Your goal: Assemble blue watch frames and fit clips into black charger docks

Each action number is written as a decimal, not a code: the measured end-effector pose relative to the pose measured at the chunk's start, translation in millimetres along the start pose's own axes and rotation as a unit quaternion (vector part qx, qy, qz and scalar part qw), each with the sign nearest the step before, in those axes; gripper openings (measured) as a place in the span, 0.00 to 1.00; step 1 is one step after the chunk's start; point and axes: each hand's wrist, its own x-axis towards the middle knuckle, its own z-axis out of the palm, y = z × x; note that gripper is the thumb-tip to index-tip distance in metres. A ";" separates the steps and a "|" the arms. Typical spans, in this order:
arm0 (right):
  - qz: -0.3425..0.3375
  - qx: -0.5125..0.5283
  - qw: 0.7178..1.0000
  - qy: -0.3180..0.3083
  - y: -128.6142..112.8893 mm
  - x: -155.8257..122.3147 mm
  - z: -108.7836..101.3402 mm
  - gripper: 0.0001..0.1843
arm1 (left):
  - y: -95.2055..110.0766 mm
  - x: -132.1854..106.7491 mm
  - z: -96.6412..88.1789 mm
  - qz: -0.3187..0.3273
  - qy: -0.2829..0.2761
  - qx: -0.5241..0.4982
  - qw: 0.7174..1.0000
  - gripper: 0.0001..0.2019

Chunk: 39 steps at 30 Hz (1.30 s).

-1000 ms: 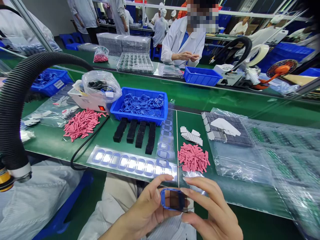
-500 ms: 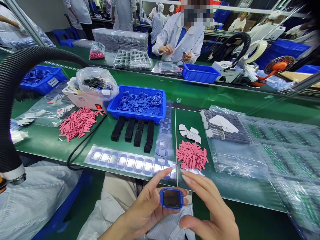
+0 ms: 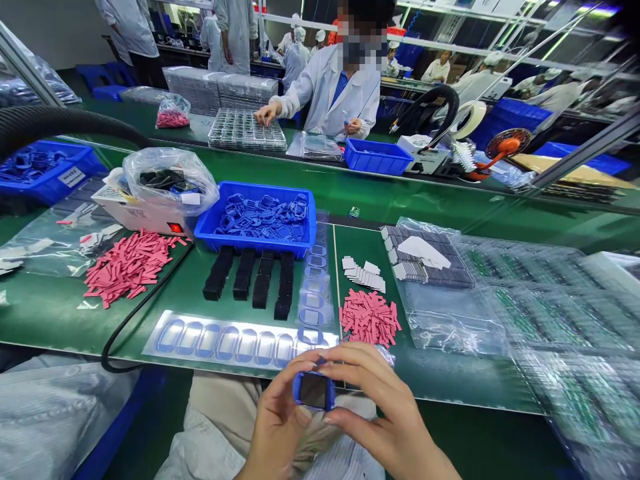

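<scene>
Between my two hands, over my lap and just off the table's front edge, is a small blue watch case (image 3: 314, 391) with a dark, screen-like square in it. My left hand (image 3: 278, 415) grips its left side, fingers curled round it. My right hand (image 3: 383, 403) has its thumb at the case's lower right corner and its fingertips along the top edge, so both hands are closed on it. Just beyond lies a clear strip (image 3: 231, 343) of blue-outlined ovals, with a pile of pink strips (image 3: 370, 318) to its right.
A blue bin (image 3: 306, 248) of blue frames stands behind stacked black pieces (image 3: 285, 285). White cards (image 3: 364, 275), more pink strips (image 3: 131, 267) and clear bags lie about. Translucent trays (image 3: 540, 313) fill the right. Across the bench, a co-worker (image 3: 330, 93) reaches into a clear tray.
My right hand has come in from the right and closed on the watch case. The case is now turned somewhat and held by both hands. Across the bench, the co-worker's hand has moved to the clear tray.
</scene>
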 end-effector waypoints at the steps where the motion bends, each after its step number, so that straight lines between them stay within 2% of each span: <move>1: 0.006 -0.001 1.000 -0.011 8.9 5.0 -1.3 0.14 | 0.3 0.9 -0.8 -0.018 0.014 -0.029 0.999 0.17; 4: 0.072 -0.098 0.992 0.023 51.6 27.8 -8.8 0.14 | 2.5 2.1 -2.3 -0.085 0.022 -0.123 0.988 0.16; 5: 0.108 -0.162 0.980 0.044 68.9 37.7 -11.6 0.16 | 3.0 1.8 -2.5 -0.099 0.016 -0.142 0.985 0.16; 6: 0.153 -0.231 0.960 0.034 86.3 48.2 -14.3 0.18 | 3.0 1.1 -2.8 -0.108 0.009 -0.153 0.982 0.15; 7: 0.169 -0.255 0.952 0.023 102.8 59.0 -16.7 0.20 | 2.7 0.0 -3.0 -0.114 0.000 -0.160 0.981 0.15; 11: 0.177 -0.269 0.945 -0.049 150.5 97.4 -22.4 0.24 | 0.2 -6.2 -4.4 -0.133 -0.031 -0.166 0.977 0.17; 14: 0.176 -0.254 0.947 -0.085 163.0 114.1 -25.4 0.18 | 1.0 -10.0 -6.9 -0.147 -0.039 -0.163 0.975 0.17; 16: 0.166 -0.238 0.953 -0.087 158.3 117.6 -27.5 0.17 | 3.6 -10.6 -8.6 -0.149 -0.039 -0.156 0.976 0.18; 18: 0.151 -0.219 0.960 -0.083 140.9 114.0 -29.2 0.20 | 7.8 -9.0 -9.2 -0.151 -0.039 -0.139 0.978 0.19; 21: 0.100 -0.146 0.979 -0.097 93.5 95.1 -30.2 0.24 | 16.6 -4.3 -5.9 -0.147 -0.045 -0.101 0.983 0.21; 22: 0.065 -0.079 0.989 -0.108 75.1 86.0 -30.3 0.24 | 19.8 -2.9 -3.5 -0.143 -0.053 -0.090 0.984 0.22; 24: 0.026 0.013 0.987 -0.160 40.9 66.6 -30.9 0.22 | 25.7 -1.5 2.2 -0.139 -0.077 -0.078 0.984 0.23; 27: 0.001 0.042 0.976 -0.216 7.8 41.6 -32.7 0.21 | 31.3 -4.1 10.9 -0.165 -0.108 -0.080 0.977 0.22; 29: -0.013 0.024 0.973 -0.227 -1.9 31.1 -33.7 0.21 | 31.8 -7.9 14.5 -0.179 -0.113 -0.090 0.973 0.20; 32: -0.033 -0.027 0.977 -0.211 -9.5 23.4 -31.9 0.22 | 27.2 -13.7 13.9 -0.171 -0.117 -0.098 0.973 0.20; 37: -0.068 -0.094 0.980 -0.163 -21.9 18.2 -19.1 0.15 | 6.7 -19.4 -4.6 -0.142 -0.117 -0.073 0.980 0.20; 39: -0.081 -0.076 0.983 -0.149 -23.3 15.1 -14.3 0.13 | -2.6 -20.5 -14.1 -0.125 -0.156 -0.063 0.978 0.19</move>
